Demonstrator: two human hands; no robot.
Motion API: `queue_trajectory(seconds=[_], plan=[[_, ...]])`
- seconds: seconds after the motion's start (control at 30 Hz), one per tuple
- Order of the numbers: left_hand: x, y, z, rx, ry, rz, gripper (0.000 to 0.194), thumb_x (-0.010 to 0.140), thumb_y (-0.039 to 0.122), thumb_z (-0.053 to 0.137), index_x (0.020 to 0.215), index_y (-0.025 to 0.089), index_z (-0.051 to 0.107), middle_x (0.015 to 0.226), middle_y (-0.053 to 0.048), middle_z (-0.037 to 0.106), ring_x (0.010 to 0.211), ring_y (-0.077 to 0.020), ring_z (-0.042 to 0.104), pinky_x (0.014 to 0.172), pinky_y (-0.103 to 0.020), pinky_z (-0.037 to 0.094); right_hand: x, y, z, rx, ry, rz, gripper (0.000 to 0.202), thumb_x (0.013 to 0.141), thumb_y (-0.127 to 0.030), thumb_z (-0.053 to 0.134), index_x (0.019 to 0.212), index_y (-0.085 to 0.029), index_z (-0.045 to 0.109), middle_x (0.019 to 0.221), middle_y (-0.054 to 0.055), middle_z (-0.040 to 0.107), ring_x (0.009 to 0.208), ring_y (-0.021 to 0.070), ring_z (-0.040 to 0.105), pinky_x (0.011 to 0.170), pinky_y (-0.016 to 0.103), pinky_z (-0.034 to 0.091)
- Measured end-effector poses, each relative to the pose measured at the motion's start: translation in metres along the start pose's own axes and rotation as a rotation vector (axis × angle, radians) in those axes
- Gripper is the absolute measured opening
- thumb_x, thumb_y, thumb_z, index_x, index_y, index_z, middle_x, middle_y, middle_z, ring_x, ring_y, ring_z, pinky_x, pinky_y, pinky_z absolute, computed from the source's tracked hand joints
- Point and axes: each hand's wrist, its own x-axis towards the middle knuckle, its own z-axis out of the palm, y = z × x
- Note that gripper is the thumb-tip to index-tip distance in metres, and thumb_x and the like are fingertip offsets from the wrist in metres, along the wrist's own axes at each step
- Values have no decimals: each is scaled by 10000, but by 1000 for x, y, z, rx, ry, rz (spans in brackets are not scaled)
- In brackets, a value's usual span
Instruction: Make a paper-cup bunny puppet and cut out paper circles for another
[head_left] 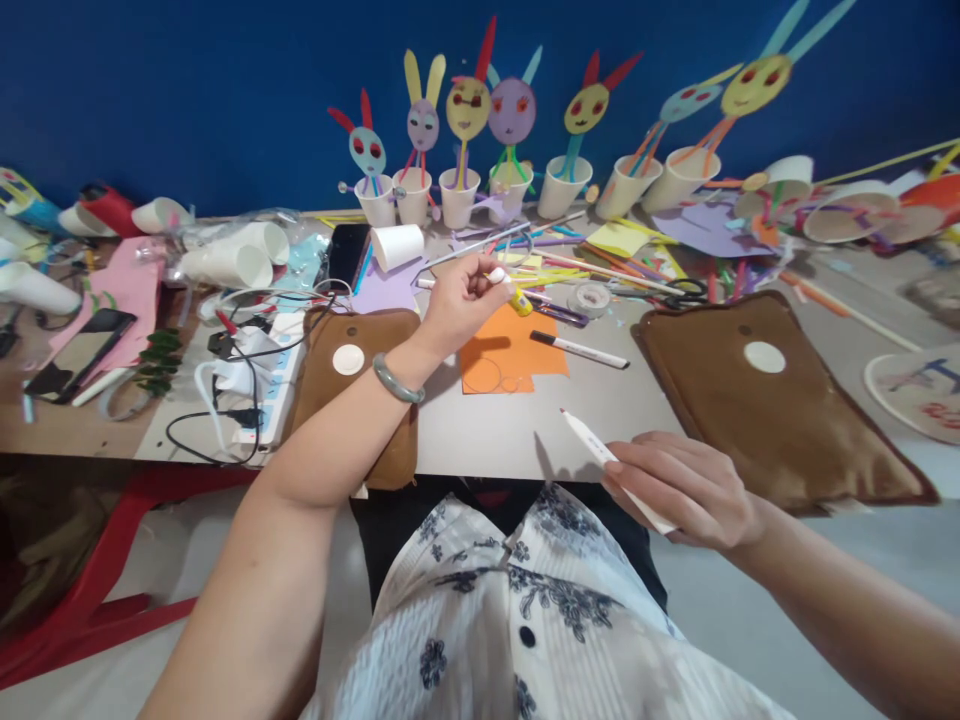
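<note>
My left hand [466, 302] reaches over the orange paper [504, 352], fingers pinched on a small white piece [496, 275]. A short yellow tube [520, 302] shows just past the thumb; whether it joins the white piece I cannot tell. In my right hand [679, 488], near the table's front edge, is an uncapped white marker [589, 437] with a reddish tip pointing up and left. Faint round outlines are drawn on the orange paper. A second marker with a black cap [581, 349] lies across the paper's right edge, close to the scissors [564, 315].
Brown cushioned pads [360, 400] lie at left and right. A power strip [279, 375] with cables stands left. Paper cups [566, 190] holding rabbit-faced figures line the blue wall. Clear tape [589, 298], sticks, purple paper [712, 228] and black-handled scissors [684, 292] clutter the back.
</note>
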Motion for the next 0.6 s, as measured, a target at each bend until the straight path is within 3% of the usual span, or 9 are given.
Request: queue_trajectory(seconds=[0.1, 0.3, 0.47, 0.6], plan=[[-2, 3, 1, 10, -3, -26, 137, 888, 144, 706, 914, 206, 586, 599, 93, 476, 477, -50, 450, 465, -195, 355, -11, -3, 1, -37, 0, 71, 153, 888, -75, 672, 1030, -129, 662, 865, 150, 720, 678, 197, 629, 551, 320, 572], [-4, 9, 2, 48, 25, -97, 195, 864, 40, 598, 968, 198, 548, 638, 76, 598, 480, -59, 546, 475, -191, 411, -21, 2, -3, -121, -172, 176, 356, 967, -93, 513, 1288, -194, 630, 1108, 155, 774, 888, 238, 751, 698, 341, 620], [-3, 5, 1, 65, 49, -109, 197, 847, 56, 601, 962, 201, 531, 645, 72, 620, 478, -63, 566, 481, -190, 428, 3, 22, 0, -290, -115, 359, 448, 906, -120, 670, 1335, -222, 588, 1158, 121, 782, 880, 237, 761, 775, 342, 616], [0, 3, -2, 59, 84, -109, 192, 828, 94, 647, 953, 204, 551, 626, 82, 592, 477, -70, 566, 473, -192, 422, 34, 49, 11, -159, -105, 535, 543, 944, -299, 686, 1442, -175, 511, 1304, 182, 716, 1127, 304, 714, 929, 400, 594]])
